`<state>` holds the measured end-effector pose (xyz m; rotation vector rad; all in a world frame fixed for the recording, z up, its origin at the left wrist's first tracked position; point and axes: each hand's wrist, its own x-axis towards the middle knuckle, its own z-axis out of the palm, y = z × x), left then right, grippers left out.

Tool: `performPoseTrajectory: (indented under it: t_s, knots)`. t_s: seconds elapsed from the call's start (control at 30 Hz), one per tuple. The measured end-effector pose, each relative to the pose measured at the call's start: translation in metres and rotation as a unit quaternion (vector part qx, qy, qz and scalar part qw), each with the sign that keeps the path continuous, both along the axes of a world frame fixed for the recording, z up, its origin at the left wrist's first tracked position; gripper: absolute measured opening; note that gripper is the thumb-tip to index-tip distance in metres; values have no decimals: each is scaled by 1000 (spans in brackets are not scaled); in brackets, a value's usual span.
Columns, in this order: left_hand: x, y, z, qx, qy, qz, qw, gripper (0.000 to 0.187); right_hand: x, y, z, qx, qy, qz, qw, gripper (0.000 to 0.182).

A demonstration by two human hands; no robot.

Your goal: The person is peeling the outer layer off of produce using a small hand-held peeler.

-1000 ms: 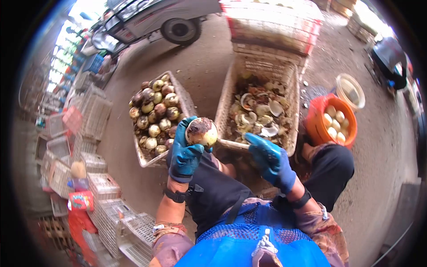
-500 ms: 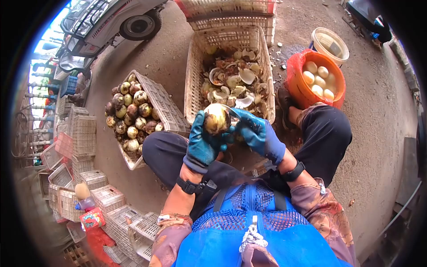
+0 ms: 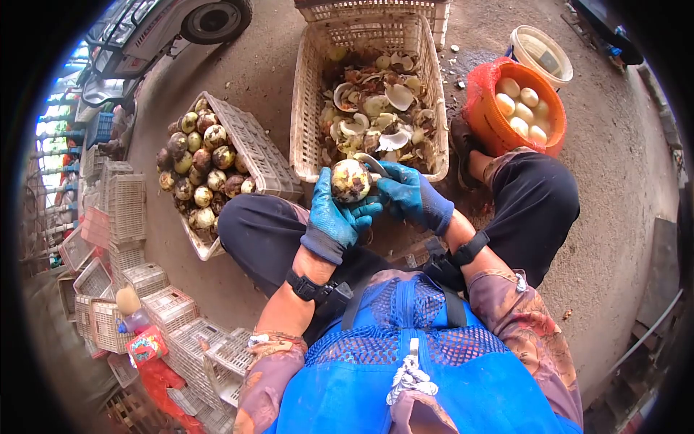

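Note:
My left hand (image 3: 335,219), in a blue-green rubber-coated glove, is closed around a round fruit (image 3: 350,181) with pale yellow skin blotched dark brown. My right hand (image 3: 409,194), gloved alike, grips what looks like a knife; its grey, curved blade (image 3: 371,164) lies against the fruit's upper right side. The handle is hidden in my fingers. Just beyond both hands stands a pale plastic crate (image 3: 298,130) holding thick peel pieces, several showing white insides. Left of my knee, a tilted crate (image 3: 254,145) is heaped with unpeeled fruits (image 3: 204,160) of the same kind.
At the right, an orange tub (image 3: 483,119) with red netting holds several peeled whitish fruits (image 3: 522,108) in cloudy liquid. A white bucket (image 3: 546,49) stands behind it. Stacked crates (image 3: 168,307) line the left side. A parked vehicle (image 3: 155,36) is at the upper left.
The fruit has turned in my left hand, showing a more blotched side. The blade now shows at its upper right. The view has shifted slightly, and surrounding things appear higher.

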<state>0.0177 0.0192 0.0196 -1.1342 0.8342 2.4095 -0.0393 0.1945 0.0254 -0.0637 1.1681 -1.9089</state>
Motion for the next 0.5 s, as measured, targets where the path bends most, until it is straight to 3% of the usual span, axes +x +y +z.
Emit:
performPoseTrajectory:
  t_s: [0.13,0.23,0.3,0.33,0.37,0.43,0.47,0.5]
  knots:
    - [2,-1,-6,26,1,5,1000,74,-2,-1,-9,16,1,11,1000,38]
    - [8,-13,-19,116,54,-27,991,65,-3,-1,-11,42,26,8,999,38]
    - [7,-13,-21,77,93,-6,993,64,-2,-2,-26,41,73,-17,996,39]
    - [6,-12,-21,58,114,5,992,63,-1,-3,-37,31,140,-34,989,40]
    - [6,-21,-21,110,140,-33,983,55,-1,-5,-45,19,206,-50,977,42]
    - [8,-17,-15,73,187,9,980,52,3,-7,-50,-3,323,-88,942,50]
    - [9,-15,-10,54,210,31,976,52,5,0,-42,48,365,-65,927,50]
    - [10,-16,-8,63,239,55,967,52,7,-2,-36,92,457,-89,880,50]
